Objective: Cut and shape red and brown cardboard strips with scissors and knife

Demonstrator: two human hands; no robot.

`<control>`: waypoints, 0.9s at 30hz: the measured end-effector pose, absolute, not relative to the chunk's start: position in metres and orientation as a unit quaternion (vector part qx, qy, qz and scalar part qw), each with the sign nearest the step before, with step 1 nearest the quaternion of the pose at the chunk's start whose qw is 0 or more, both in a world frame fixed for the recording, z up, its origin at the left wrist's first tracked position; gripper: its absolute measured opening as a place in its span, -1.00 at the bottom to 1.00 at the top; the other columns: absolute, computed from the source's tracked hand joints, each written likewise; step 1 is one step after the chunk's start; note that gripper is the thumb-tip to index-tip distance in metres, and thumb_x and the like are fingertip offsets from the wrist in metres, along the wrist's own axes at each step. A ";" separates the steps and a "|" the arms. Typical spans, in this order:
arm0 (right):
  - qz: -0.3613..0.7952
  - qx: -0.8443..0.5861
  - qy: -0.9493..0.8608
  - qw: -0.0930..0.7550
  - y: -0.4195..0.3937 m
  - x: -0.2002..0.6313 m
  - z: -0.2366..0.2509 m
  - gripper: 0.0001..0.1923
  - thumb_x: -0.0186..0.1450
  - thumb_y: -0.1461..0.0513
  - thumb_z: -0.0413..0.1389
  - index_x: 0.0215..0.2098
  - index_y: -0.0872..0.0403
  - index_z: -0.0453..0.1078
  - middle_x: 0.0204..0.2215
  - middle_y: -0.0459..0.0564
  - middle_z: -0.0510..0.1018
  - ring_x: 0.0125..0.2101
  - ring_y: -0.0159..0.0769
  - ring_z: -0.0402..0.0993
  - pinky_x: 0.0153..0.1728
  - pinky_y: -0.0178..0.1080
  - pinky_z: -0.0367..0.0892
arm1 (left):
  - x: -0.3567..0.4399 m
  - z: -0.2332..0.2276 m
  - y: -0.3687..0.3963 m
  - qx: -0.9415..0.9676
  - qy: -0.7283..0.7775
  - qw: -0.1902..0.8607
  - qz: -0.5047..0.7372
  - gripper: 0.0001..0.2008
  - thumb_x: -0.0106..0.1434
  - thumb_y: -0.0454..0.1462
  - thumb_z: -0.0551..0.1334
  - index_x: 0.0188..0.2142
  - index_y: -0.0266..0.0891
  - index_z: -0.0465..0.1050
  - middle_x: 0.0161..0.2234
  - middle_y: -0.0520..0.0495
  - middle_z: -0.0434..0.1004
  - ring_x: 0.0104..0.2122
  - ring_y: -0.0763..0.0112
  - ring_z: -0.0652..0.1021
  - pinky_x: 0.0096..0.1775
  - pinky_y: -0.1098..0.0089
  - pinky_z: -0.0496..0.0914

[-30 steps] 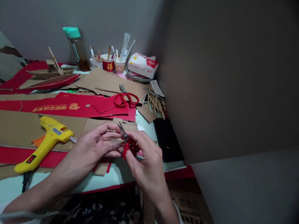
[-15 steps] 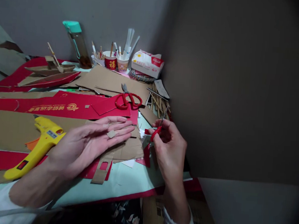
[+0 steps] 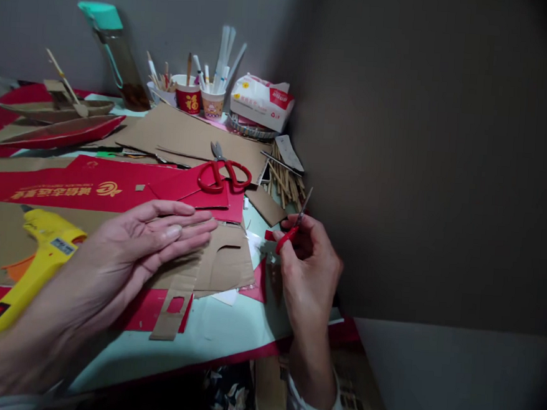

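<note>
Scissors [image 3: 288, 238] occupy right hand [image 3: 313, 270], wrist [image 3: 311, 348] over table edge [image 3: 244, 357].

head view | from the wearer's head | faces forward and down | near, over the table [image 3: 227, 327]

Passable gap between left hand [image 3: 151, 243] and right hand [image 3: 311, 267]; glue gun [image 3: 48, 248] obstructs left, dark wall [image 3: 420, 178] right.

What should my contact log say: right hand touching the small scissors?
Touching: the head view shows the right hand gripping the small scissors by the handle.
</note>
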State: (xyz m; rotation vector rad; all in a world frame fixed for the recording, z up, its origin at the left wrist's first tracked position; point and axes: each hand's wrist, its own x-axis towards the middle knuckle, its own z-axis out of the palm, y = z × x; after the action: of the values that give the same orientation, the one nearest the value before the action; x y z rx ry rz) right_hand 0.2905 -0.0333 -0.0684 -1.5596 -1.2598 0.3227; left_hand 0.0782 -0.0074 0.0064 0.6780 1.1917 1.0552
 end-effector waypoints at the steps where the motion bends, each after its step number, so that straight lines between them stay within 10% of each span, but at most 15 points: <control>1: 0.131 -0.657 -0.523 0.528 -0.033 0.291 -0.068 -0.68 0.32 0.32 0.12 0.04 0.01 0.46 -0.08 0.08 0.67 -0.15 -0.10 0.64 -0.14 -0.07 0.52 | 0.079 0.005 -0.007 0.304 0.527 0.643 0.465 -0.85 0.24 -0.45 0.35 -0.25 -0.20 0.64 -0.13 -0.15 0.81 0.01 0.16 0.73 -0.02 0.47 0.63; 12: 0.106 -0.669 -0.527 0.513 -0.033 0.292 -0.060 -0.68 0.32 0.35 0.14 0.03 0.03 0.49 -0.07 0.06 0.69 -0.10 -0.07 0.64 -0.03 -0.07 0.47 | 0.114 0.000 -0.003 0.632 0.423 0.528 0.376 -0.70 0.19 -0.19 0.45 -0.05 -0.04 0.69 0.34 0.01 0.51 0.40 0.03 0.36 0.37 0.17 0.27; 17: 0.115 -0.646 -0.543 0.524 -0.037 0.293 -0.063 -0.67 0.35 0.37 0.08 0.05 0.03 0.47 -0.03 0.06 0.67 -0.07 -0.11 0.63 -0.01 -0.09 0.48 | 0.081 0.004 -0.020 0.697 0.501 0.366 0.359 -0.77 0.22 -0.06 0.42 -0.17 -0.03 0.73 0.22 0.02 0.64 0.31 0.03 0.48 0.42 0.16 0.15; 22: 0.147 -0.611 -0.605 0.490 -0.069 0.289 -0.054 -0.66 0.36 0.41 0.06 0.04 0.03 0.46 -0.05 0.04 0.64 -0.08 -0.17 0.60 -0.03 -0.16 0.48 | 0.024 -0.026 -0.055 0.792 0.487 0.216 0.298 -0.77 0.38 -0.08 0.26 -0.03 0.19 0.66 0.26 0.51 0.54 0.24 0.20 0.55 0.38 0.32 0.21; 27: 0.204 -0.560 -0.698 0.398 -0.108 0.275 -0.047 -0.66 0.38 0.44 0.08 0.04 0.03 0.46 -0.08 0.03 0.62 -0.11 -0.19 0.58 -0.10 -0.21 0.49 | -0.010 -0.070 -0.067 0.869 0.397 0.185 0.231 -0.25 0.28 -0.09 0.40 0.41 0.35 0.22 0.49 0.32 0.21 0.44 -0.04 0.29 0.47 0.02 0.05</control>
State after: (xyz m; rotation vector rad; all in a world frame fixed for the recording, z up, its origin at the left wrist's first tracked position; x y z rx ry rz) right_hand 0.2754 -0.1083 -0.0475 -1.4166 -1.7662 0.5156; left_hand -0.0096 -0.0669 -0.0697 2.4470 1.1190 0.6522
